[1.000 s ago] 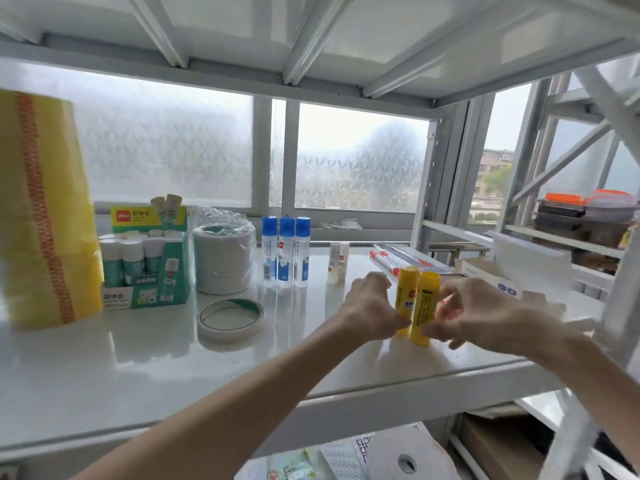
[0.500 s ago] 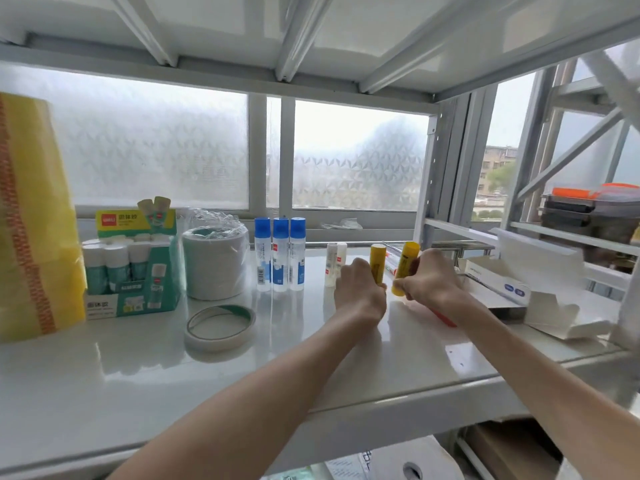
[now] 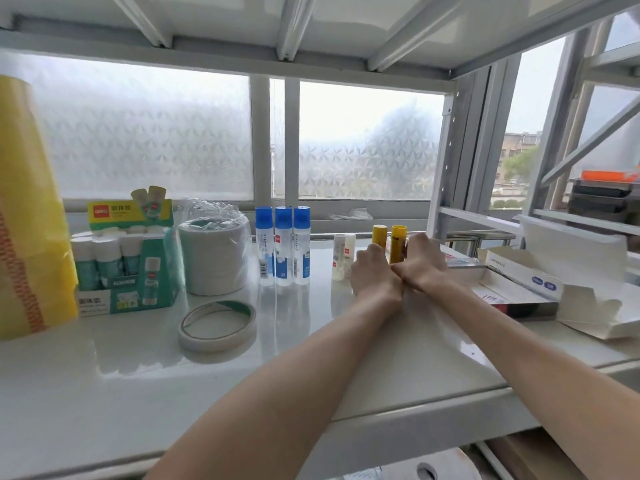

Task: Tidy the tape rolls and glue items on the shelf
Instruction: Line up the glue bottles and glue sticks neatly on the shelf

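Two yellow glue sticks stand upright near the back of the white shelf [image 3: 104, 375]. My left hand [image 3: 372, 271] is wrapped around the left yellow stick [image 3: 379, 233]. My right hand [image 3: 420, 263] grips the right yellow stick [image 3: 398, 242]. Both hands touch each other. Just left of them stand two small white glue sticks [image 3: 343, 256], then three blue-capped glue bottles [image 3: 283, 245]. A loose roll of white tape [image 3: 217, 325] lies flat nearer the front. A wrapped stack of tape rolls [image 3: 214, 254] stands behind it.
A green display box of glue sticks [image 3: 128, 265] and a tall yellow tape stack [image 3: 27, 216] stand at the left. An open white carton [image 3: 540, 282] lies at the right. The shelf's upright post [image 3: 446, 174] rises behind my hands.
Both hands carried the two yellow glue sticks from the shelf's front right to the back, beside the small white sticks, and stood them upright there.
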A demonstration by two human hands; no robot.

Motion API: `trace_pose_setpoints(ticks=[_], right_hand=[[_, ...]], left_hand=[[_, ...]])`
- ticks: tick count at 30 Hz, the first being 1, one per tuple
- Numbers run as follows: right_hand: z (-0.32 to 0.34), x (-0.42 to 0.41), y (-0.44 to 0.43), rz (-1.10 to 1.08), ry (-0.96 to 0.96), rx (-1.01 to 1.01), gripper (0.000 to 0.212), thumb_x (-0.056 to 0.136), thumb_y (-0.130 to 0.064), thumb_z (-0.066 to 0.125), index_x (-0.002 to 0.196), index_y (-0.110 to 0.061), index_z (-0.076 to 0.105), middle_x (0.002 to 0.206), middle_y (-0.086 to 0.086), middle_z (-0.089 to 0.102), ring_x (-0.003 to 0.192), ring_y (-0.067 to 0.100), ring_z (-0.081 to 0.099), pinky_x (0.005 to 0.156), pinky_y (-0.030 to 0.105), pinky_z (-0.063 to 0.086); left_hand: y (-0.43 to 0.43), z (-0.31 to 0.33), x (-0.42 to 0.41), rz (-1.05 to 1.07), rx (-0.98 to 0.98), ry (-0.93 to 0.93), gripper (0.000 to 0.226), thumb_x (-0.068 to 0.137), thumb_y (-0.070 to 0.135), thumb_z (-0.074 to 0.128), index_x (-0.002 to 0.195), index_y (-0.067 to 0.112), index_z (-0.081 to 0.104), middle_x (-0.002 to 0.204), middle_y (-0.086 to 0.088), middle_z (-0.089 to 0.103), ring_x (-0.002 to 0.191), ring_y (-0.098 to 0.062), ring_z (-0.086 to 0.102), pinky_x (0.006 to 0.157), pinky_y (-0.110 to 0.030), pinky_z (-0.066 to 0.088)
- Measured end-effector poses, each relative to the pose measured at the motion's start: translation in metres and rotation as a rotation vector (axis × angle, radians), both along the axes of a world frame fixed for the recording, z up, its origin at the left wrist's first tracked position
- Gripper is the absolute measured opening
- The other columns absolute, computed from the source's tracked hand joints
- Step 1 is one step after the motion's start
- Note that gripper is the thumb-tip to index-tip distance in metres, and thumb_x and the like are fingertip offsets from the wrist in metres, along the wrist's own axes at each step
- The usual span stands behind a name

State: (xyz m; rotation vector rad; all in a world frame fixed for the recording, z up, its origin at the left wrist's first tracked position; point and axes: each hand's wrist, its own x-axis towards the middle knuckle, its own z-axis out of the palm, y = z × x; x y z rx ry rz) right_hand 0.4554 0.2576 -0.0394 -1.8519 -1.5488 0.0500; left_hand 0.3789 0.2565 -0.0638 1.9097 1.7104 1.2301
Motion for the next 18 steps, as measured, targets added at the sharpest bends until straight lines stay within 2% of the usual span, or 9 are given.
trace_pose_setpoints(ticks=[4,8,11,13,15,17,18], right_hand=[[-0.001,-0.004,0.003,0.013,-0.013,0.018,0.032,0.077,-0.010,0.068,0.055,-0.014,0.045,0.075,0.015,0.054,0.077,0.033,0.058,0.062,0.030,0.037],[-0.002,-0.004,0.004,-0.004,-0.019,0.029,0.033,0.077,-0.006,0.065,0.054,-0.010,0.041,0.071,0.015,0.051,0.072,0.032,0.053,0.062,0.030,0.035],[-0.002,-0.001,-0.002,-0.007,-0.020,0.023,0.039,0.076,-0.009,0.068,0.051,-0.011,0.037,0.059,0.013,0.044,0.059,0.029,0.045,0.049,0.031,0.027],[0.001,0.001,-0.012,-0.048,-0.049,0.024,0.040,0.076,-0.008,0.070,0.053,-0.009,0.038,0.060,0.014,0.043,0.060,0.030,0.046,0.044,0.029,0.024],[0.006,0.000,-0.028,-0.079,-0.083,0.072,0.033,0.075,-0.004,0.071,0.053,-0.003,0.046,0.059,0.018,0.050,0.063,0.036,0.054,0.044,0.030,0.033],[0.012,-0.008,-0.048,-0.055,-0.063,0.172,0.014,0.072,0.000,0.068,0.062,0.006,0.061,0.067,0.026,0.064,0.072,0.041,0.064,0.057,0.039,0.050],[0.013,-0.016,-0.060,-0.010,-0.049,0.213,0.007,0.072,0.002,0.066,0.066,0.005,0.067,0.070,0.025,0.068,0.074,0.039,0.066,0.062,0.040,0.053]], left_hand=[[0.004,0.001,-0.001,0.001,0.005,-0.005,0.016,0.090,0.007,0.057,0.106,0.003,0.061,0.110,-0.017,0.064,0.106,-0.035,0.062,0.083,-0.039,0.050],[0.000,0.002,-0.001,-0.016,-0.024,0.008,0.018,0.092,0.010,0.053,0.107,0.003,0.061,0.112,-0.018,0.063,0.108,-0.036,0.061,0.084,-0.040,0.049],[-0.010,0.002,-0.003,-0.030,-0.039,-0.001,0.020,0.092,0.011,0.057,0.110,0.003,0.060,0.115,-0.018,0.060,0.109,-0.035,0.059,0.087,-0.038,0.048],[-0.023,0.005,-0.008,-0.050,-0.050,0.000,0.026,0.090,0.010,0.062,0.115,0.003,0.057,0.118,-0.018,0.057,0.112,-0.034,0.057,0.090,-0.037,0.047],[-0.042,0.012,-0.018,-0.080,-0.058,0.033,0.031,0.089,0.009,0.062,0.119,0.004,0.055,0.122,-0.017,0.055,0.115,-0.034,0.054,0.093,-0.036,0.046],[-0.070,0.026,-0.037,-0.106,-0.046,0.077,0.028,0.087,0.010,0.062,0.115,0.005,0.058,0.119,-0.017,0.058,0.112,-0.035,0.057,0.088,-0.037,0.047],[-0.085,0.034,-0.051,-0.117,-0.026,0.098,0.026,0.086,0.011,0.062,0.111,0.005,0.062,0.115,-0.017,0.061,0.108,-0.035,0.059,0.084,-0.037,0.049]])
